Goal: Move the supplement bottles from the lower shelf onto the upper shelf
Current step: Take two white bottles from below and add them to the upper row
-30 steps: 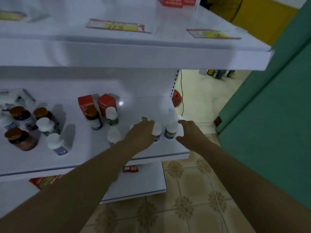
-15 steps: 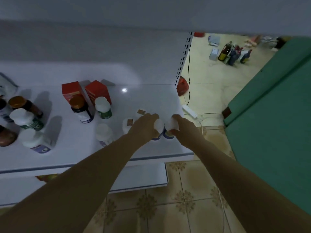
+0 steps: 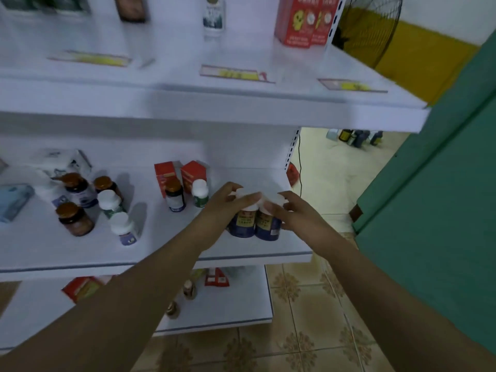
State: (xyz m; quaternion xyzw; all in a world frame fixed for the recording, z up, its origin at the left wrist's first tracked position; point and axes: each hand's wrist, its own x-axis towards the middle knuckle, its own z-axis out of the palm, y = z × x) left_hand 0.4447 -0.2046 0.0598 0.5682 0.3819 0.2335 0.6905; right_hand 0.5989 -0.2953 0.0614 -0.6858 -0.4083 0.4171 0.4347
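Note:
Two blue supplement bottles with white caps hang side by side just above the right end of the lower shelf (image 3: 161, 245). My left hand (image 3: 228, 204) grips the cap of the left blue bottle (image 3: 243, 224). My right hand (image 3: 291, 212) grips the cap of the right blue bottle (image 3: 267, 226). Both bottles look lifted off the shelf. The upper shelf (image 3: 214, 103) runs across above them. Several more bottles stand on the lower shelf, among them a dark bottle (image 3: 174, 196) and a white-capped green bottle (image 3: 200, 193).
Two red boxes (image 3: 178, 174) stand behind the middle bottles. A cluster of amber and white-capped bottles (image 3: 88, 205) stands at the left. The upper shelf carries a white bottle (image 3: 213, 13), a red box (image 3: 304, 20) and price labels. A green wall (image 3: 434, 210) stands close on the right.
Both hands closed on the two blue bottles' caps and raised them off the lower shelf. My view tilted up, bringing the upper shelf's top into sight.

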